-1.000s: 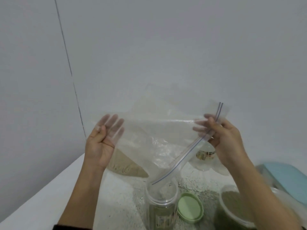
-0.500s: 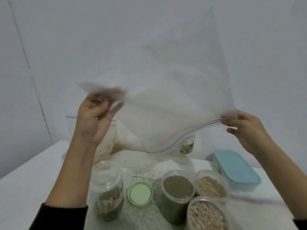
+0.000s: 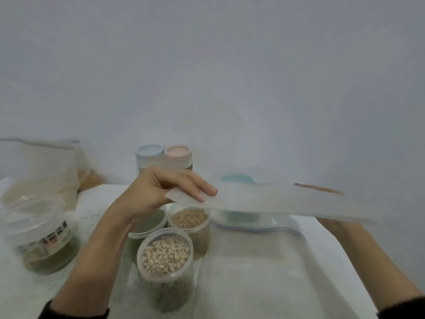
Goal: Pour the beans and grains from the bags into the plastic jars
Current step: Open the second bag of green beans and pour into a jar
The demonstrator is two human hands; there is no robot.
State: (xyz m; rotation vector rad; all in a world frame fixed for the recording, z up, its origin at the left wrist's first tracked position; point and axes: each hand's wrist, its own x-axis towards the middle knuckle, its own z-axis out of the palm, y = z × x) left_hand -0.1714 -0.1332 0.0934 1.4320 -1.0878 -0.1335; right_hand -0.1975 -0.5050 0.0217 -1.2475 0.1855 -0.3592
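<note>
Bags: the emptied bag (image 3: 276, 201) is being pinched by the left hand (image 3: 161, 192), right grip hidden so I cannot tell, while three open jars (image 3: 165, 254) are standing filled and one bag of grain (image 3: 46, 171) is waiting.

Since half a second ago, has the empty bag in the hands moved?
Yes. The empty bag has dropped from upright against the wall to nearly flat, just above the open jars, the left hand gripping its corner.

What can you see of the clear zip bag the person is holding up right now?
The zip bag is clear, thin plastic, looks empty, and is held nearly flat and edge-on above the open jars. The left hand pinches its left corner. The right hand is hidden behind the bag's far end, so its grip cannot be told. A brownish streak shows near its right end.
</note>
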